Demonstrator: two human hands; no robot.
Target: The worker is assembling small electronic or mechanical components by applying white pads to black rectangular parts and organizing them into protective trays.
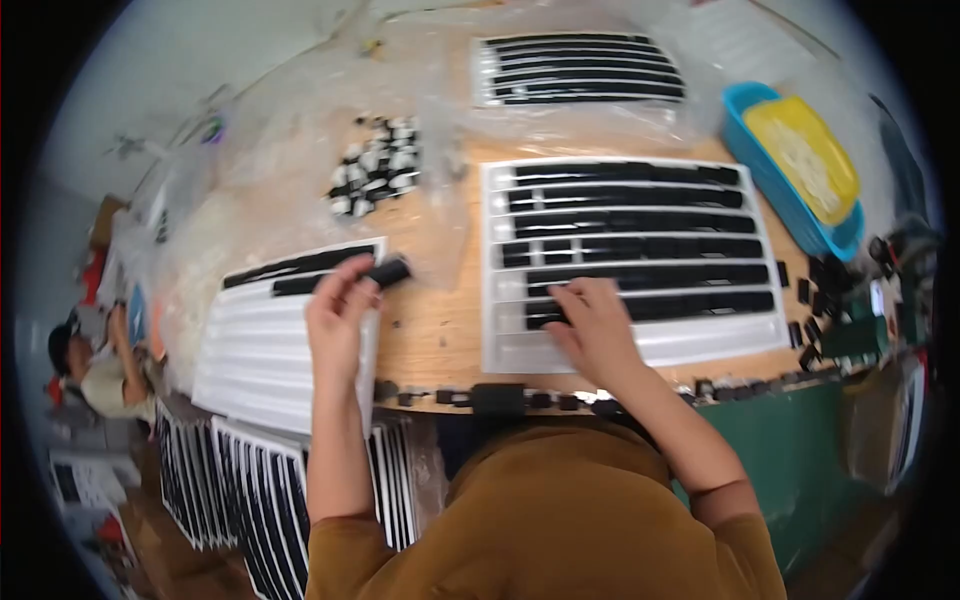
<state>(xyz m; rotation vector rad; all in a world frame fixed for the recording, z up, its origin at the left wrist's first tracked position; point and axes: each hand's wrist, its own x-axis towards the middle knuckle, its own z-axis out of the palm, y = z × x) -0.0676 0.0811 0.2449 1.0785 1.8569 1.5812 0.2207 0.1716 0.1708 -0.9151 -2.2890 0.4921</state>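
My left hand [338, 310] is pinched on a short black block [390, 272] over the right edge of the left white ribbed tray [265, 350]. Two dark rows lie near that tray's far edge; the lower grooves are bare white. On the right, a second white tray [690, 352] carries several rows of black blocks [690, 278]. My right hand [597, 325] reaches over its near rows, thumb and fingers closed at the left end of the lowest black row [700, 307]. Slight blur hides the exact contact at the fingertips.
A third filled tray [580, 70] lies at the back. Loose black and white pieces [380, 165] are heaped far left of centre. A blue basket [745, 100] with a yellow tray [810, 150] stands right. Black blocks line the near table edge; filled trays [255, 480] stand below. Another person [105, 380] sits far left.
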